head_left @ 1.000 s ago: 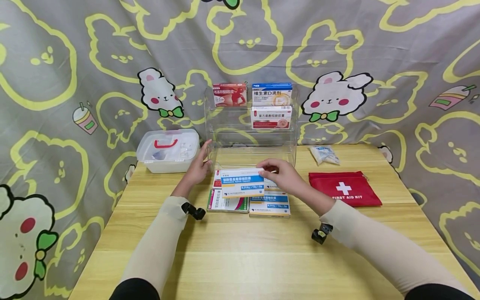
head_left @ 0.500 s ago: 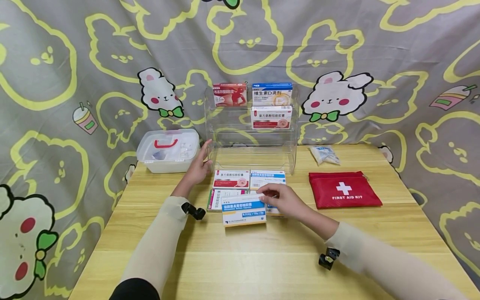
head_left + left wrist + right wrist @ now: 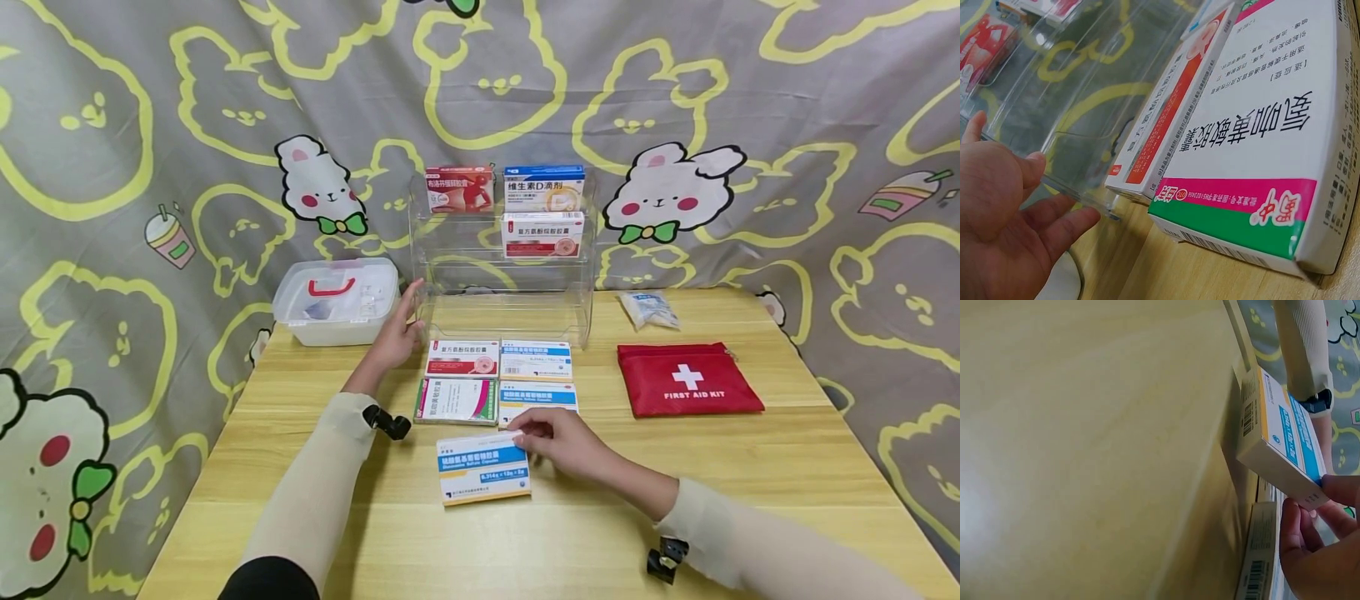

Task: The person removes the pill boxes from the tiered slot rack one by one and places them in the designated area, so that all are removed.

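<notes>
My right hand point(image 3: 566, 446) pinches one end of a white, blue and yellow medicine box point(image 3: 483, 479). The box is tilted over the near part of the table, its printed front facing up; the right wrist view shows thumb and fingers at its end. My left hand point(image 3: 397, 333), fingers loosely extended, is at the left side of a clear tiered display rack point(image 3: 510, 293). Before the rack lie a red-and-white box point(image 3: 462, 358), a green-and-magenta box point(image 3: 456, 400) and two blue-and-white boxes point(image 3: 536, 360), the nearer one partly covered by my right hand.
On the rack's upper tiers stand a red box point(image 3: 460, 190), a blue-topped box point(image 3: 543, 190) and a red-and-white box point(image 3: 543, 236). A lidded plastic case point(image 3: 337, 300) is at the left. To the right lie a red first aid pouch point(image 3: 686, 379) and a small plastic packet point(image 3: 648, 310).
My right hand has drawn the held box toward me, from over the lying boxes to in front of them, uncovering those boxes. My left hand has stayed beside the rack.
</notes>
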Available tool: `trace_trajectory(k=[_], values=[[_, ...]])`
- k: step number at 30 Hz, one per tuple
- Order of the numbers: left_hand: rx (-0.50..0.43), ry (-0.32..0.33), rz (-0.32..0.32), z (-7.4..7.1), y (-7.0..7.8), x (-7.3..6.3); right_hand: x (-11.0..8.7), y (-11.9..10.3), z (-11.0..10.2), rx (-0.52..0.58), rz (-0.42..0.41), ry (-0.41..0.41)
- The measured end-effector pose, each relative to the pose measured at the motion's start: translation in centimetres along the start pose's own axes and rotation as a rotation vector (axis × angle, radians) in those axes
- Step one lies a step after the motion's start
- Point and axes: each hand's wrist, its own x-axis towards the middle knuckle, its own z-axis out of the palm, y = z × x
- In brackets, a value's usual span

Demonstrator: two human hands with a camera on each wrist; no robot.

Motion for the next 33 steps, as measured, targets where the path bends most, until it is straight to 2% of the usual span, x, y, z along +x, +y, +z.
trace_trajectory(k=[8, 16, 23, 33], values=[[0.005, 0.002, -0.016, 0.1, 0.2, -0.1, -1.0, 0.5, 1.0, 0.027, 0.034, 0.011], [0.019, 0.005, -0.020, 0.1, 0.2, 0.0, -1.6, 1.1, 2.0, 0.024, -0.014, 0.031], [0.020, 0.002, -0.019, 0.0, 0.2, 0.0, -1.9, 1.8, 3.0, -0.048, -0.085, 0.053], [0.023, 0.006, -0.027, 0.0, 0.2, 0.0, -1.9, 2.4, 3.5, -0.115, -0.113, 0.102]])
